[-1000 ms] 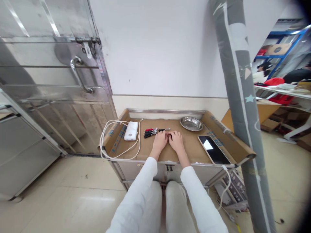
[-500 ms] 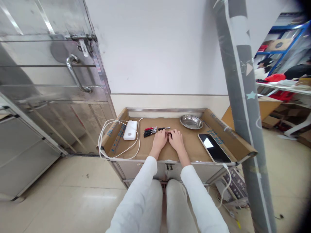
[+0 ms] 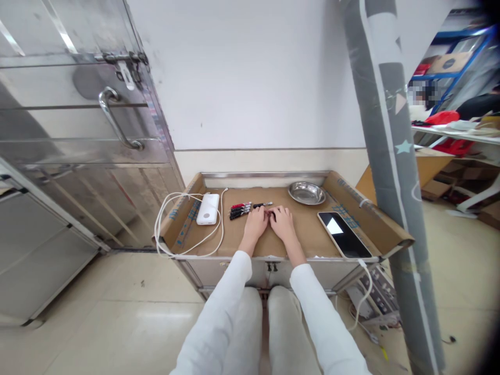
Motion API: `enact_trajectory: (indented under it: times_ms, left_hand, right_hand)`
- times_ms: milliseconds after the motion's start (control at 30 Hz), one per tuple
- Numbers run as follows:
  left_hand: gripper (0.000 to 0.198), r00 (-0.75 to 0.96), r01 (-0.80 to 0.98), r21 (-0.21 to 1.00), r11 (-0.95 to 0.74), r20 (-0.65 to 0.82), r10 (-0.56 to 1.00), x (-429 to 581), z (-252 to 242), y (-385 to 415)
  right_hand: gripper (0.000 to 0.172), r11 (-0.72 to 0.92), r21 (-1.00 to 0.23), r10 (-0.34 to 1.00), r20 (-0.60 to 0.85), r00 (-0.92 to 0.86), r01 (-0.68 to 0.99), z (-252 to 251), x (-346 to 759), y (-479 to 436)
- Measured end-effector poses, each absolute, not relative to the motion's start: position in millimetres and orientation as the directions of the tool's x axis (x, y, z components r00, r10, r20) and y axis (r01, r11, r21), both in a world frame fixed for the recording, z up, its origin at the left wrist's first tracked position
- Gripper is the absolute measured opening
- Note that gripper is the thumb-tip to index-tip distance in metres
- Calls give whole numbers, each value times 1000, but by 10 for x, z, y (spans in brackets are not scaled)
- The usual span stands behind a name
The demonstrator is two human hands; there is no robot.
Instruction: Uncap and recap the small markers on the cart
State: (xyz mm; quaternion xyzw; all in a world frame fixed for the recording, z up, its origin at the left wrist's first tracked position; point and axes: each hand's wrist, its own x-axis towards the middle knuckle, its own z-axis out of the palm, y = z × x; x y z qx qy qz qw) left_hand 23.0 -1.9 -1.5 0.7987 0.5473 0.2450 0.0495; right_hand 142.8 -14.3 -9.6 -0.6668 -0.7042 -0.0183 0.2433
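My left hand (image 3: pixel 255 224) and my right hand (image 3: pixel 282 225) meet over the middle of the brown-covered tabletop (image 3: pixel 234 237). The fingers of both are curled in, thumbs and fingertips close together. A small dark bit shows between them, too hidden to name. Just left of my left hand lies a row of several pens (image 3: pixel 239 210), red at the back and black in front. Beyond my fingertips lies a single black-and-clear pen (image 3: pixel 262 204), partly covered by my left hand.
A white power bank (image 3: pixel 208 209) with a looped white cable (image 3: pixel 223 229) lies at the left. An oval steel dish (image 3: pixel 307 193) sits at the back right, with a phone (image 3: pixel 344 234) in front. A tall grey roll (image 3: pixel 394 156) leans beside the right edge. Raised cardboard sides (image 3: pixel 363 208) flank the top.
The view has shifted slightly. Both hands stay together in the same place, with only slight finger movement. The pens, dish, phone and power bank have not moved on the table.
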Motion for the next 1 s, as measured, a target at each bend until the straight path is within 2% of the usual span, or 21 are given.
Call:
enact_trajectory:
  times_ms: [400, 700, 900, 1000]
  left_hand:
    - [13, 291, 828, 374, -417, 348, 891, 234, -2, 6]
    - [11, 306, 752, 449, -482, 410, 859, 212, -98, 74]
    - [6, 249, 789, 394, -471, 496, 832, 220, -121, 58]
    - [12, 223, 827, 342, -446, 529, 819, 232, -127, 44]
  right_hand:
    - [26, 117, -298, 934, 356, -4, 947, -84, 1431, -124]
    - [28, 127, -314, 939, 344, -12, 941, -70, 1437, -131]
    - [27, 128, -302, 935, 355, -13, 945, -83, 1436, -123]
    - [28, 139, -303, 929, 369, -18, 943, -84, 1429, -130]
